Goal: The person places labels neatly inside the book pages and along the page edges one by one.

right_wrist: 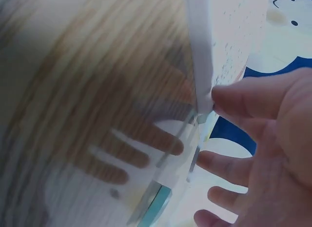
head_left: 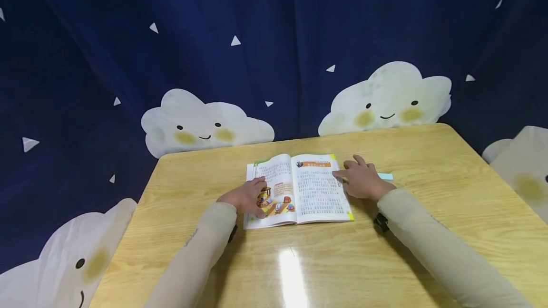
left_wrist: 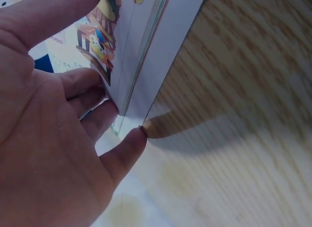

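An open book (head_left: 318, 194) lies on the table, with printed text on both pages and colourful drawings low on the left page. My left hand (head_left: 247, 197) rests at the left page, fingers spread; in the left wrist view its little finger (left_wrist: 127, 151) reaches the edge of the cover. On the other side, my right hand (head_left: 363, 178) is at the book's right edge. The right wrist view shows the thumb (right_wrist: 243, 96) and index fingertip close together against the page edge, the other fingers loosely extended. No lifted page shows there.
A light blue strip-like object (head_left: 385, 176) lies on the wooden table (head_left: 192, 260) just beyond my right hand, partly hidden by it. A dark blue curtain (head_left: 265, 23) with white clouds and triangles hangs behind the table and at its sides.
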### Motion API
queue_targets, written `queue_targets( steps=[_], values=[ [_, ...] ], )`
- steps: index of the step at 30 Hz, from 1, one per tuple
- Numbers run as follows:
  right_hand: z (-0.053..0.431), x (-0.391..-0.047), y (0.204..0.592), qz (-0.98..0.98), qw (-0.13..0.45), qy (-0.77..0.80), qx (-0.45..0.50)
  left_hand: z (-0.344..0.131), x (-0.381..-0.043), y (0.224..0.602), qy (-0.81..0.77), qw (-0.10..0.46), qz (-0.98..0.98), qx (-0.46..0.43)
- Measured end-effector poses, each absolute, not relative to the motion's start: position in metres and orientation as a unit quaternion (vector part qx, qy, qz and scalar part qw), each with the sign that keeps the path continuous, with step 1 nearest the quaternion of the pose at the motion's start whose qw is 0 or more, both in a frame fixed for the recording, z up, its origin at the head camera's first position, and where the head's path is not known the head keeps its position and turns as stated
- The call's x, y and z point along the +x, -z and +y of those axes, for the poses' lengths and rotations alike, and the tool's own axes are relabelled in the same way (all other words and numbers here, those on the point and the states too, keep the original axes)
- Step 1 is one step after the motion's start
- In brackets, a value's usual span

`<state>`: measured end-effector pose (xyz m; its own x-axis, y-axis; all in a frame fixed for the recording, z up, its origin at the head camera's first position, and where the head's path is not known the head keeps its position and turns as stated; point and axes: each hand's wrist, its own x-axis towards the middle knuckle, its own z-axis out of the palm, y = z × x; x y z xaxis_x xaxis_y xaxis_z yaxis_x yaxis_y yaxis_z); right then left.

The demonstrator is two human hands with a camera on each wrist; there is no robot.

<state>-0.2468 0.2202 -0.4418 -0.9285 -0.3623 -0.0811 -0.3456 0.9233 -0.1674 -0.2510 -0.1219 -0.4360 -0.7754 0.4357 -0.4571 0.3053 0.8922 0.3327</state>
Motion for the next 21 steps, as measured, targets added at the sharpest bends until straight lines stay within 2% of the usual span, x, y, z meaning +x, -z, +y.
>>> queue_targets(
  steps=[10,21],
  values=[
    [0.240,-0.250,0.428,0.973,0.007,0.149,-0.179,-0.122,-0.248,0.441,-0.116,0.255,0.940,0.196],
    [0.290,-0.247,0.398,0.973,0.006,0.180,-0.143,-0.122,-0.248,0.438,-0.108,0.253,0.940,0.200]
  ],
)
